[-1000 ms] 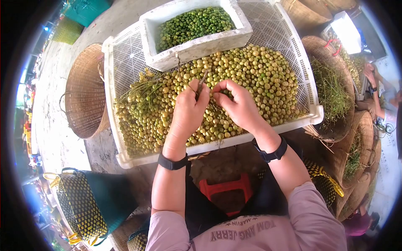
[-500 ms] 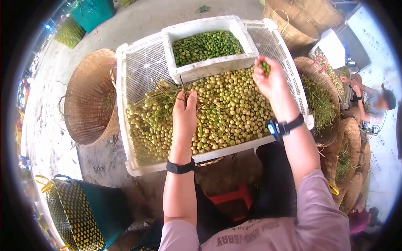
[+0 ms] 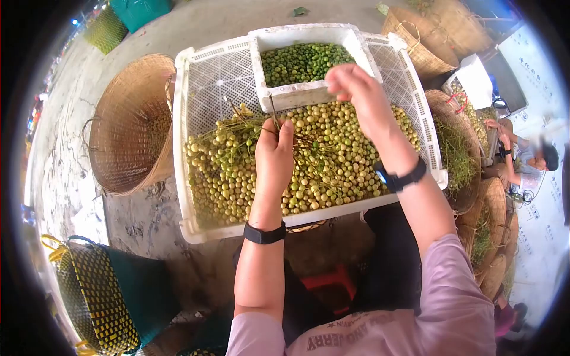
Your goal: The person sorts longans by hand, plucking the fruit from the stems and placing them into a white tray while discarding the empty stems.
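Observation:
My left hand (image 3: 275, 155) is closed round a bunch of thin fruit stems (image 3: 249, 127), with twigs sticking out above and below the fingers. Round yellow-green fruits (image 3: 332, 160) lie spread beneath it in a shallow white mesh tray (image 3: 208, 83). At the tray's far side sits a white foam box (image 3: 306, 95) holding smaller dark-green fruits (image 3: 306, 62). My right hand (image 3: 362, 95) hovers by the box's near right corner, slightly blurred, fingers stretched out and apart, with no fruit visible in them.
A wicker basket (image 3: 116, 136) stands left of the tray. On the right, another basket (image 3: 433, 107) carries green stems, with more baskets below it. A black-and-yellow woven bag (image 3: 101, 291) is at lower left. Another person (image 3: 528, 157) sits at far right. A red stool (image 3: 329, 285) shows below me.
My right hand has moved left and up towards the foam box; the green fruits seen in it before no longer show. My left hand still grips the stems. The view has shifted slightly.

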`<state>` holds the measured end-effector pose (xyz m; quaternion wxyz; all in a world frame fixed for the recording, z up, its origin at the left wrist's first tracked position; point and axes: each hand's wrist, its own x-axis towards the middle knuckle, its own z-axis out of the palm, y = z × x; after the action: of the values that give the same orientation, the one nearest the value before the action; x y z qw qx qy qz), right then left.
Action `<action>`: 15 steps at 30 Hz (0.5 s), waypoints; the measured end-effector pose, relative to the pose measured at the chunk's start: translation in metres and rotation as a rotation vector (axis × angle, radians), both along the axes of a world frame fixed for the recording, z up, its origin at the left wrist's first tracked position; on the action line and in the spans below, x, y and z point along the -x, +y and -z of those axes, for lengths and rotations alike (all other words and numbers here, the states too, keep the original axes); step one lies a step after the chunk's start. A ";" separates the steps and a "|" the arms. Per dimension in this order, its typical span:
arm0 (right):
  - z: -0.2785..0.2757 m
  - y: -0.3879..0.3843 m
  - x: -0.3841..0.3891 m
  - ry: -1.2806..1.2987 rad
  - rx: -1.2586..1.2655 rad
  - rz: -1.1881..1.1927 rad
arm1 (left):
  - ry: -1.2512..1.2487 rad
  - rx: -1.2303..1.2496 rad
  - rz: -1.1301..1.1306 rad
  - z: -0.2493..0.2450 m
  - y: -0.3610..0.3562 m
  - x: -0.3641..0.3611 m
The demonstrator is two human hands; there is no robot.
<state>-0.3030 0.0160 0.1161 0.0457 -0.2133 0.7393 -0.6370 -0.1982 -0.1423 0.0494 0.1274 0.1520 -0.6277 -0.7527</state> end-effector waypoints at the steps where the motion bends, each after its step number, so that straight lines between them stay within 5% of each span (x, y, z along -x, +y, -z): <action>1: -0.012 -0.002 -0.023 0.056 -0.183 -0.013 | 0.043 0.072 -0.008 0.004 0.001 0.001; 5: -0.003 0.005 -0.067 0.304 -0.295 0.042 | 0.014 0.258 -0.021 -0.015 0.017 -0.006; 12: 0.017 0.048 -0.094 0.074 -0.164 0.149 | 0.069 0.500 -0.035 -0.023 0.057 -0.012; 15: 0.028 0.060 -0.101 0.382 -0.364 0.205 | 0.064 0.576 -0.055 -0.024 0.068 -0.011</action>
<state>-0.2024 0.0763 0.0879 -0.1216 -0.2418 0.8544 -0.4436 -0.1877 -0.0740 0.0729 0.2054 0.1025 -0.8069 -0.5442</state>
